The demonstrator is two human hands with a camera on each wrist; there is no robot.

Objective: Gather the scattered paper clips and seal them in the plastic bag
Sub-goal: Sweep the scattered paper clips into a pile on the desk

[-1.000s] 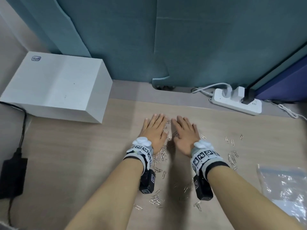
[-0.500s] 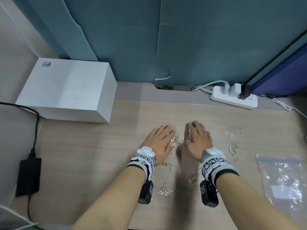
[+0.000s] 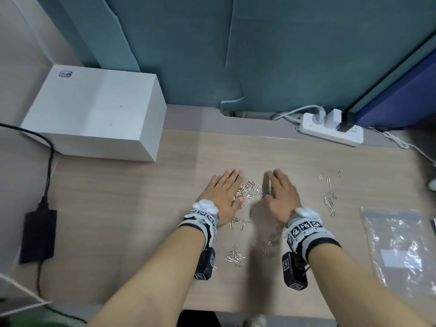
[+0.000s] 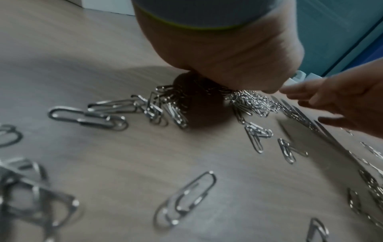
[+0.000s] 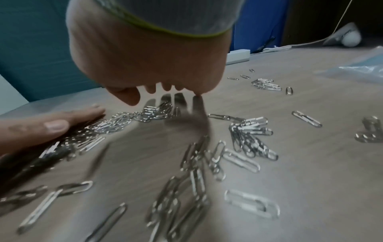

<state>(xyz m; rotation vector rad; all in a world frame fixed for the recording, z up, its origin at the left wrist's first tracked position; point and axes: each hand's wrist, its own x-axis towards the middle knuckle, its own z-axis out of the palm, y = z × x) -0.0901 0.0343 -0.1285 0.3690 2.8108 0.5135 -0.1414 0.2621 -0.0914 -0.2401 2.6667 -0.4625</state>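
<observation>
partly hidden under the flat left hand [image 3: 224, 194]; paper clips [image 3: 249, 191] blurred.

Your head camera looks forward and down from above the worktop [image 3: 141, 208], taking in both forearms, the teal partition behind and the plastic bag [image 3: 401, 244] at your right. Each wrist camera sits low, just over the worktop, looking along the palm toward the fingers. All three views share the heap of paper clips [image 3: 249, 191] between your hands; the left wrist view catches your right hand [image 4: 342, 104], the right wrist view your left hand [image 5: 41, 129].
</observation>
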